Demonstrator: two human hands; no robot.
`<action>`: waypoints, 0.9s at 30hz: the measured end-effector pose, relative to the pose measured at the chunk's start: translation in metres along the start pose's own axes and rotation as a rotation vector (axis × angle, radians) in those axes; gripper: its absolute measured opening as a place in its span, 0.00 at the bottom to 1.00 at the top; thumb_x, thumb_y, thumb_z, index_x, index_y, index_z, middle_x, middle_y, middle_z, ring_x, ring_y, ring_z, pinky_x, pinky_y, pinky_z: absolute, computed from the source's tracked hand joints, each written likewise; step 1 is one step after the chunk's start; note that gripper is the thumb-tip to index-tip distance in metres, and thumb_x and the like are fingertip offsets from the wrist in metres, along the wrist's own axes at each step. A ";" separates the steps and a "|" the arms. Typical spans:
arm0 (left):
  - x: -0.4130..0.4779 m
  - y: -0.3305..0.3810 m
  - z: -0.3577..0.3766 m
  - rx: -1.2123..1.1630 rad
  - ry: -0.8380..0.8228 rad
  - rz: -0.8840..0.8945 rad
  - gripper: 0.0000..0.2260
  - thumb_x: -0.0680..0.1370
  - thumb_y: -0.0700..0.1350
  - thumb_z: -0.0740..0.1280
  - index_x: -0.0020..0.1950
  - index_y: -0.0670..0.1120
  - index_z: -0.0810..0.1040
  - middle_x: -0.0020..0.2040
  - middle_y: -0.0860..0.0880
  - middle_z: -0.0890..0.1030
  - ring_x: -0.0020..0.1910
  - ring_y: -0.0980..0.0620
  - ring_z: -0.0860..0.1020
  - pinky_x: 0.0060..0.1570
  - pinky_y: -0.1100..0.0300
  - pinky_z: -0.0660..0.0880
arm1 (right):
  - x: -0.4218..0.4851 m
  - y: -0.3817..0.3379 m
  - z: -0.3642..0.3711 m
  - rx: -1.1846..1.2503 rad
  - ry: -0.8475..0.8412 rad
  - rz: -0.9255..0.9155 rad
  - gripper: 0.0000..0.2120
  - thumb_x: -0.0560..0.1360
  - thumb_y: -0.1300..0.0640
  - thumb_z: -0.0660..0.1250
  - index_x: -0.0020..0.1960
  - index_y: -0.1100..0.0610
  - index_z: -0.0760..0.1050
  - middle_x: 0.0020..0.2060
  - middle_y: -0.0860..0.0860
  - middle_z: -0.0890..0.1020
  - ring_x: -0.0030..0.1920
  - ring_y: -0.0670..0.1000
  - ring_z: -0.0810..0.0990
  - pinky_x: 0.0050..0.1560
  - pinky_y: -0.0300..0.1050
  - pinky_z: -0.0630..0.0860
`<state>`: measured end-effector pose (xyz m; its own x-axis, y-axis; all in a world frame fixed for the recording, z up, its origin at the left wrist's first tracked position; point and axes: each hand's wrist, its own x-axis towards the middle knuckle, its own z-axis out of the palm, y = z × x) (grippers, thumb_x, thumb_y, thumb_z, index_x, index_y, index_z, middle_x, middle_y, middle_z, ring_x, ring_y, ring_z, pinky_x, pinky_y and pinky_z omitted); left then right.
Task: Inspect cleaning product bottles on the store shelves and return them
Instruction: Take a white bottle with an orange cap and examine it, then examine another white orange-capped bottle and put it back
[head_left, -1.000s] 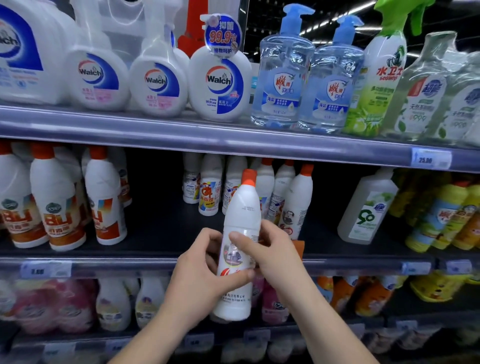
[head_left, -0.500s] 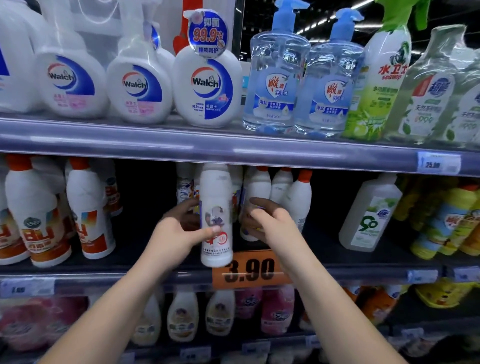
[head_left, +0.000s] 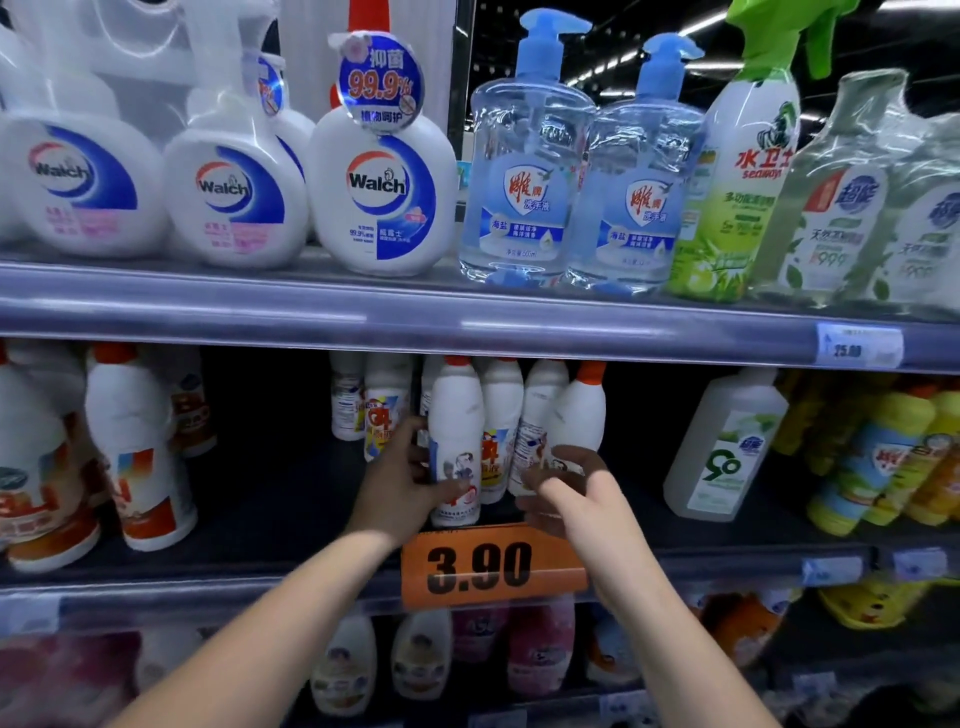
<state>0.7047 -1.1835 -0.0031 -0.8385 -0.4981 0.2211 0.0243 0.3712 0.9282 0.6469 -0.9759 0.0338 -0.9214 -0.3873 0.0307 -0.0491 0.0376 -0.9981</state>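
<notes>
A: What takes up most of the view?
B: Store shelving. The upper shelf (head_left: 260, 306) carries round white Walch bottles (head_left: 384, 197), two clear pump bottles (head_left: 524, 192) and a green-triggered spray bottle (head_left: 737, 197).
A: And underneath?
B: The middle shelf (head_left: 291, 519) (dark, partly in shadow) holds larger white bottles (head_left: 135, 441) at the left and a cluster of slim bottles (head_left: 501, 410) in the centre. An orange price sign (head_left: 493, 566) reading 3.90 hangs on its front edge.
A: Where is the bottle being handled?
B: The orange-capped white bottle (head_left: 456, 415) stands upright at the front of that cluster, just above the sign.
A: And the hands?
B: The left hand (head_left: 400, 488) grips its lower body, thumb across the label, fingers behind. The right hand (head_left: 576, 499) holds nothing. Its fingers are loosely spread just beside the neighbouring bottles, and whether they touch cannot be told.
</notes>
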 end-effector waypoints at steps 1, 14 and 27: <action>-0.002 -0.002 0.005 0.020 -0.012 -0.002 0.31 0.70 0.40 0.83 0.65 0.56 0.72 0.56 0.50 0.85 0.53 0.51 0.85 0.53 0.51 0.83 | -0.002 0.000 -0.001 0.003 0.006 0.008 0.13 0.82 0.66 0.66 0.56 0.48 0.75 0.48 0.52 0.89 0.45 0.52 0.90 0.41 0.38 0.84; -0.018 -0.003 0.001 0.049 -0.106 -0.037 0.28 0.74 0.48 0.80 0.71 0.53 0.73 0.57 0.58 0.79 0.57 0.58 0.79 0.56 0.63 0.74 | -0.037 -0.001 0.023 -0.119 0.095 -0.057 0.04 0.83 0.64 0.68 0.54 0.56 0.78 0.46 0.56 0.87 0.42 0.49 0.89 0.42 0.44 0.84; -0.127 -0.065 -0.175 0.140 0.481 -0.266 0.10 0.76 0.32 0.73 0.52 0.46 0.82 0.48 0.52 0.86 0.50 0.56 0.84 0.57 0.58 0.78 | -0.021 0.015 0.199 -0.355 -0.580 -0.048 0.06 0.80 0.64 0.73 0.52 0.54 0.81 0.45 0.54 0.88 0.43 0.51 0.87 0.49 0.53 0.86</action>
<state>0.9049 -1.2815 -0.0393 -0.4631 -0.8772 0.1271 -0.2536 0.2685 0.9293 0.7423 -1.1509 0.0077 -0.5643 -0.8235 -0.0579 -0.2992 0.2694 -0.9154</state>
